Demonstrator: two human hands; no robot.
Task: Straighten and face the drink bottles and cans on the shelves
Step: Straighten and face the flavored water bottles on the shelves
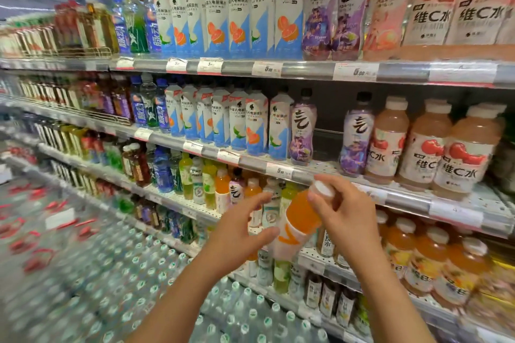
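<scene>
In front of the third shelf [312, 255] down, an orange bottle [299, 224] is held off the shelves, tilted with its white cap up and to the right. The right hand [344, 214] grips its neck, fingers [316, 199] clamped just under the cap. The left hand [239, 227] is beside the bottle's lower half, fingers apart and relaxed, the thumb tip at or just short of the white label; contact cannot be told.

On the third shelf, right of the hands, stand orange juice bottles [426, 259] with white caps, close together at the front edge. Left of the hands stand small green, yellow and orange bottles [207, 184] in a tight row.

On the second shelf [278, 167], white-and-blue bottles [237, 122] fill the middle, then a purple bottle [302, 131], a gap, another purple one, and peach bottles [423, 147] with cherry labels at the right end.

The top shelf [306, 68] carries taller white-and-blue, purple and peach bottles, upright and labels forward. Price tags [355, 72] line the shelf edges.

Below, at the lower left, packs of clear water bottles [133, 273] with pale green caps are stacked
</scene>
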